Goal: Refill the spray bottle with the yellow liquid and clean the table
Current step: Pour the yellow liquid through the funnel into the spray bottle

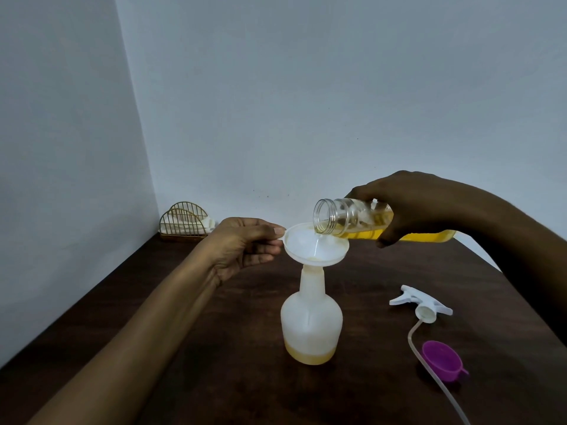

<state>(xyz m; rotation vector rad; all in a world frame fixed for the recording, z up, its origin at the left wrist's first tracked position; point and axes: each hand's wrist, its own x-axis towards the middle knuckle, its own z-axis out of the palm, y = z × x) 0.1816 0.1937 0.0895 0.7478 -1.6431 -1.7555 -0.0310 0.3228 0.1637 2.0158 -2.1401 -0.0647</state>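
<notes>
Head view: right grip (408,204) wrapped round tilted clear bottle (346,220) of yellow liquid (414,236), mouth over white funnel (316,246); left grip (245,243) pinching funnel's tab. Beneath both grips, spray bottle (311,320) upright on bench (214,348), funnel in its neck.

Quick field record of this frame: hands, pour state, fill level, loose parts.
left hand: pinches funnel tab
right hand: grips clear bottle, tilted, mouth over funnel
pour: thin stream entering funnel
spray bottle: upright on table, funnel in neck, yellow liquid shallow at bottom
spray head: off, lying right of spray bottle, tube attached
purple plastic piece: beside tube
back corner: gold wire rack
</notes>
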